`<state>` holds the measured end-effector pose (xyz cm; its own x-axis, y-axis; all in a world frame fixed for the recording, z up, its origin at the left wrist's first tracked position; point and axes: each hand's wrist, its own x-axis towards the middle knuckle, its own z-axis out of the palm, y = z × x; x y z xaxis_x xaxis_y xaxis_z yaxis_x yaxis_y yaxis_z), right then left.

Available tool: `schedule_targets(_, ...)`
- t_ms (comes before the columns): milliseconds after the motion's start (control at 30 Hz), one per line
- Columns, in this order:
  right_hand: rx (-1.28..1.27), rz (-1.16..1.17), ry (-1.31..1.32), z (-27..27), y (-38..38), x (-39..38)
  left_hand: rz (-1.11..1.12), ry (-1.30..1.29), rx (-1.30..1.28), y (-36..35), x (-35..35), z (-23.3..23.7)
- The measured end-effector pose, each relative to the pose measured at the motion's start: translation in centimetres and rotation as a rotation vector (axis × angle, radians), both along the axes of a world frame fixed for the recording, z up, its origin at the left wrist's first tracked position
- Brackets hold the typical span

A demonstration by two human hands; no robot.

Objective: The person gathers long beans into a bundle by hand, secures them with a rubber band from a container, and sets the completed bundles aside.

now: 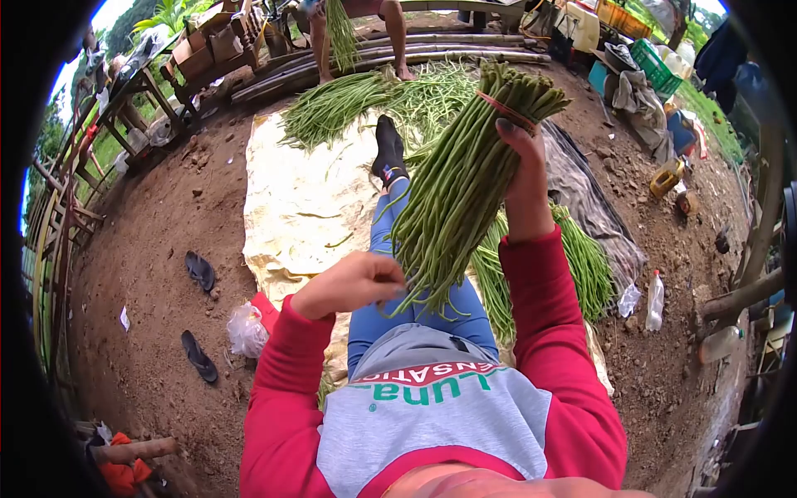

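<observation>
My right hand [525, 170] grips a thick bundle of long green string beans [465, 183] from the side, thumb across the front. A reddish band [506, 112] circles the bundle near its top end. The bundle is tilted, its loose thin ends hanging over my lap. Beside those lower ends is my left hand [353, 285], its fingers curled together. Whether a bean end is pinched in them is hidden. More beans [585, 266] lie by my leg, partly behind my right arm.
My legs stretch over a pale sheet [299, 191] on bare soil. Loose bean heaps [340, 104] lie at its far end, where another person sits holding a bunch [340, 37]. Slippers [199, 357] and a plastic bag [246, 330] lie left, a plastic bottle [655, 300] right.
</observation>
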<state>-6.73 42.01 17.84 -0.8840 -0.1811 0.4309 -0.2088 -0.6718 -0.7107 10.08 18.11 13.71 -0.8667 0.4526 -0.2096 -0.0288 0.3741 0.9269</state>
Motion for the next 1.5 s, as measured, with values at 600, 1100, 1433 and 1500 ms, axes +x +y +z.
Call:
schedule_targets(600,0.173,-0.314,0.080,2.8,11.1,6.3,-0.101,0.635,0.190,7.5,-17.2,11.1)
schedule_targets(1100,0.394,0.090,0.281,5.1,7.4,1.6,-0.375,0.397,0.530,9.2,-14.6,9.4)
schedule_targets(1433,0.179,-0.174,0.217,4.8,3.1,3.5,0.439,1.086,-0.107,9.0,-13.5,-0.8)
schedule_targets(1500,0.207,-0.199,0.235,5.3,3.1,3.7,0.511,1.016,-0.177,8.0,-14.2,-4.5)
